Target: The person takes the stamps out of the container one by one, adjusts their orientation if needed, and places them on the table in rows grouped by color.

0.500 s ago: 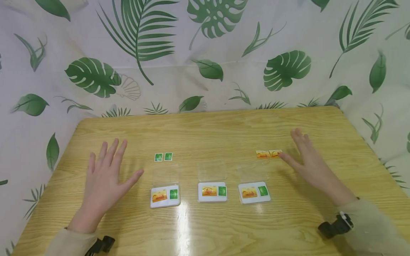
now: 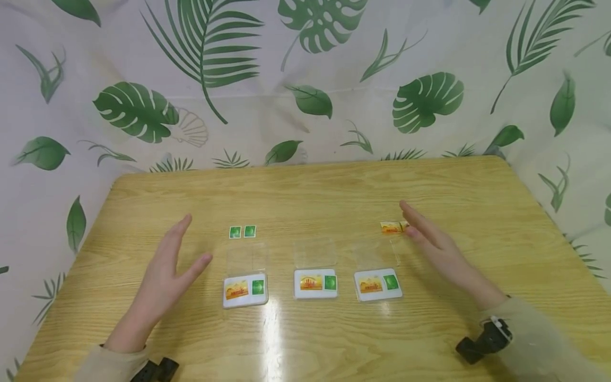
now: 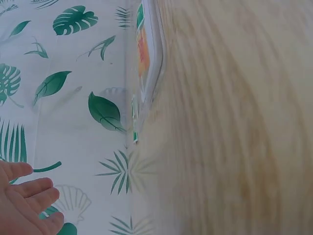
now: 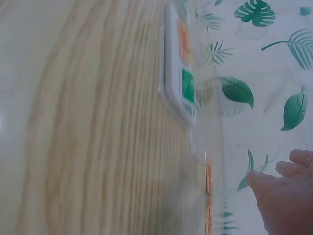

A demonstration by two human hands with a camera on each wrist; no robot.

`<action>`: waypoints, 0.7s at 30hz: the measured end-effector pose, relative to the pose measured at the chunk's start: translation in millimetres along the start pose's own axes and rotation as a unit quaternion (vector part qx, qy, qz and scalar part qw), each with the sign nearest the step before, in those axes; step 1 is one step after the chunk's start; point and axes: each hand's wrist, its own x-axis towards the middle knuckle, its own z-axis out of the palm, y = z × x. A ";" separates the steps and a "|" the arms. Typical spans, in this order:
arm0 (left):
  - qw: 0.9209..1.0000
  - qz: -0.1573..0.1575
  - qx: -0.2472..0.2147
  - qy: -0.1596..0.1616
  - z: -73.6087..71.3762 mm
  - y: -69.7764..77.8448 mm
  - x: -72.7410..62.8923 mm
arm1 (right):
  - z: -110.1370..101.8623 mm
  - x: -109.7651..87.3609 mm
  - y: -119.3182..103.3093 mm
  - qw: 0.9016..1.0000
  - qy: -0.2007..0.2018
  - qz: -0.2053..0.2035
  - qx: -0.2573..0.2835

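Observation:
My left hand point(image 2: 164, 278) hovers over the left of the table, fingers extended and thumb apart, holding nothing. Nearest it lie two small green stamps point(image 2: 235, 232) and the left white case point(image 2: 234, 304). My right hand point(image 2: 444, 254) is also empty, with straight fingers, and partly covers the orange stamps point(image 2: 391, 227) at the right in the head view. A middle white case point(image 2: 316, 295) and a right white case point(image 2: 379, 297) complete the row. Each case bears one orange and one green stamp; its transparent lid lies folded back behind it.
The wooden table point(image 2: 315, 199) has its far edge against a white cloth point(image 2: 353, 111) printed with green leaves. Dark wrist devices point(image 2: 486, 339) sit on both forearms. A bright reflection streaks the table front.
Both hands have turned from palms down to more edge-on, with palms facing inward. My right hand has shifted left and covers more of the orange stamps. The cases stay put.

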 end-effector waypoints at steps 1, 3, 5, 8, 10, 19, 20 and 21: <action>1.000 -0.004 -0.012 -0.002 0.9 0.5 -0.8 | 2.4 1.0 -1.7 1.000 -0.003 0.004 0.010; 0.999 -0.010 -0.030 -0.002 2.8 1.5 -2.3 | 7.7 3.8 -4.4 1.000 -0.006 0.004 0.025; 0.999 -0.012 -0.048 0.000 5.3 1.5 -3.5 | 13.2 6.6 -7.0 0.999 -0.007 -0.002 0.047; 0.996 -0.012 -0.083 -0.001 9.2 0.5 -5.4 | 22.3 10.9 -9.9 0.995 -0.011 -0.018 0.098; 0.994 -0.013 -0.108 -0.004 11.5 -0.3 -6.5 | 28.5 13.9 -11.8 0.988 -0.020 -0.032 0.152; 0.972 -0.029 -0.232 -0.010 22.1 -0.1 -10.6 | 54.2 25.6 -24.8 0.964 -0.064 -0.038 0.257; 0.968 -0.035 -0.248 -0.010 23.3 -0.1 -11.1 | 57.5 26.9 -26.3 0.961 -0.070 -0.037 0.264; 0.964 -0.040 -0.262 -0.010 24.5 0.0 -11.6 | 60.7 27.9 -28.0 0.960 -0.075 -0.036 0.268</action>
